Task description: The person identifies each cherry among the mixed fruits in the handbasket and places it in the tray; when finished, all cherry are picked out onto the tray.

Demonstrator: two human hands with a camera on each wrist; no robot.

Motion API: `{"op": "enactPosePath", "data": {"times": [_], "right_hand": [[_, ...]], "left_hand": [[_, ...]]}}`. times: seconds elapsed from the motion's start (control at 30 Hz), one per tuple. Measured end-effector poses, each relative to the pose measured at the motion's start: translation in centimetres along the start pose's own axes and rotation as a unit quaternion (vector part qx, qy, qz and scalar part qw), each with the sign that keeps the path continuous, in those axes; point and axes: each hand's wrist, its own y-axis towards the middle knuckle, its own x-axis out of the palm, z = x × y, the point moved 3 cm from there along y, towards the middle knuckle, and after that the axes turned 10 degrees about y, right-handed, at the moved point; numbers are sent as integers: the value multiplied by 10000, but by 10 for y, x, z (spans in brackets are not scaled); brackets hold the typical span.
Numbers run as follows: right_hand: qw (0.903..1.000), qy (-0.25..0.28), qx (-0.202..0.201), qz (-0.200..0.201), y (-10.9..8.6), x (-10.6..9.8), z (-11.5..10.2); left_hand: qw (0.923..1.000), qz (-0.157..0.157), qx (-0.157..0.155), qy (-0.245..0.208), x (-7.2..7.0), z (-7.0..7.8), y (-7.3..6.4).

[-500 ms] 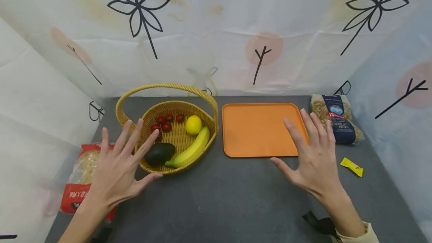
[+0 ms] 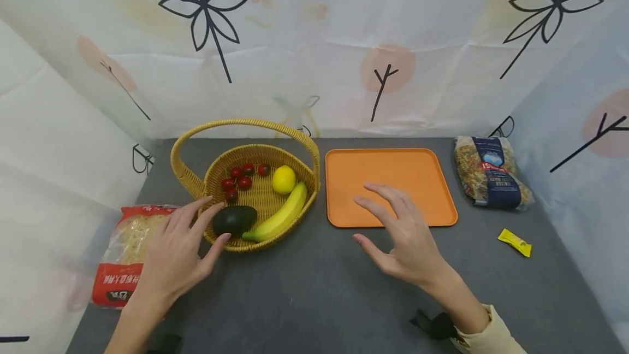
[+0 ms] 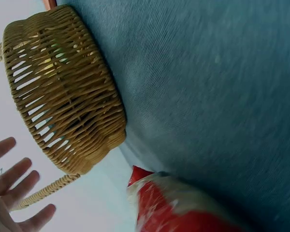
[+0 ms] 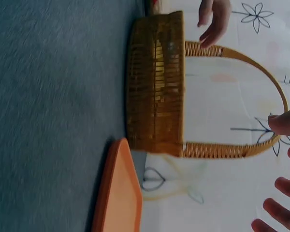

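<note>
A wicker basket [image 2: 260, 149] with a tall handle stands at the left and holds an avocado [image 2: 234, 220], a banana [image 2: 280, 214], a lemon [image 2: 284, 180] and several cherries [image 2: 244, 182]. My left hand [image 2: 174, 255] is held above the table, fingers bent a little and thumb apart, its fingertips overlapping the basket's near left rim beside the avocado. It holds nothing. My right hand [image 2: 405, 239] hovers in front of an orange tray [image 2: 344, 179], thumb and fingers spread wide with nothing between them. In the head view its fingers overlap the tray's near edge.
A red-and-clear bag of noodles [image 2: 118, 275] lies at the left, partly behind my left hand. At the back right is a bag of pasta [image 2: 491, 173], with a small yellow wrapped packet [image 2: 515, 242] in front of it. Printed cloth [image 2: 295, 42] walls the grey table [image 2: 314, 299].
My right hand has moved left and its fingers have bent from a wide, straight spread. The left hand's fingers have also drawn together and lowered toward the basket's near left rim.
</note>
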Motion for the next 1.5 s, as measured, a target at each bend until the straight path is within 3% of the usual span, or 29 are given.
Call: {"op": "enactPosePath", "data": {"times": [0.13, 0.27, 0.4, 0.63, 0.77, 0.87, 0.97, 1.07, 1.2, 1.5], "right_hand": [[9955, 901, 171, -248, 9, 15, -4], [9775, 2032, 383, -423, 23, 33, -6], [9460, 2996, 831, -913, 38, 56, -5], [8752, 4215, 1391, -1924, 71, 97, -8], [8482, 4479, 1573, -2350, 94, 118, -6], [8434, 4408, 1587, -2630, 114, 133, -4], [8499, 4162, 1632, -2788, 133, 149, 0], [8392, 4145, 1975, -2915, 147, 165, 7], [8069, 4352, 2710, -2934, 159, 185, 17], [7761, 4521, 3476, -2691, 168, 214, 24]], "left_hand": [[9970, -142, -484, -590, 6, -2, -6], [9912, -123, -866, -990, 14, -3, -11], [9854, -62, -1167, -1236, 22, -4, -16], [9651, -313, -2026, -1630, 27, -3, -24], [9527, -493, -2346, -1869, 28, -4, -26], [9467, -544, -2458, -2011, 28, -3, -27], [9448, -551, -2503, -2044, 28, -3, -27], [9441, -543, -2512, -2065, 28, -3, -27], [9431, -565, -2527, -2088, 29, -2, -25], [9385, -697, -2662, -2084, 28, -1, -26]]}}
